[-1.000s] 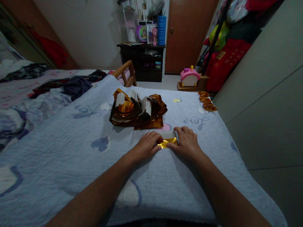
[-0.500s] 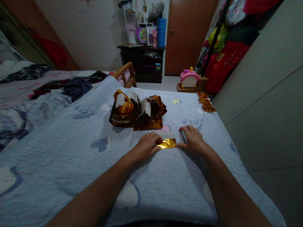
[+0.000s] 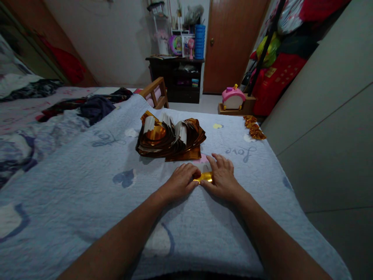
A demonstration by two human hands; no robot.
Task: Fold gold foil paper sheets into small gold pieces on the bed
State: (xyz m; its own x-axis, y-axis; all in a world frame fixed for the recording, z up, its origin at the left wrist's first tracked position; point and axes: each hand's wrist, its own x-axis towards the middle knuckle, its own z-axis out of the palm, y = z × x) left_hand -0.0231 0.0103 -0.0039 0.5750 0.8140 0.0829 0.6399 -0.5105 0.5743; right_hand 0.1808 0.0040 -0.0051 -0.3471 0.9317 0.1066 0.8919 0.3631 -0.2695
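Observation:
A small sheet of gold foil paper, its near side folded into a shiny strip and a pale part showing behind, lies on the bed cover in front of me. My left hand pinches the left end of the strip between thumb and curled fingers. Over its right end rests my right hand, thumb along the near edge close to the left thumb, the other fingers stretched forward and apart. Part of the paper is hidden under both hands. Just beyond lies a large curled stack of gold and white foil papers.
Several crumpled or folded gold foil pieces sit by the far right edge of the light blue bed cover. Dark clothes lie to the left. Past the bed stand a pink toy, a dark cabinet and a wooden door.
My right hand has slid left over the paper, its thumb coming near the left thumb and covering the strip's right end. The left hand keeps its hold in the same place.

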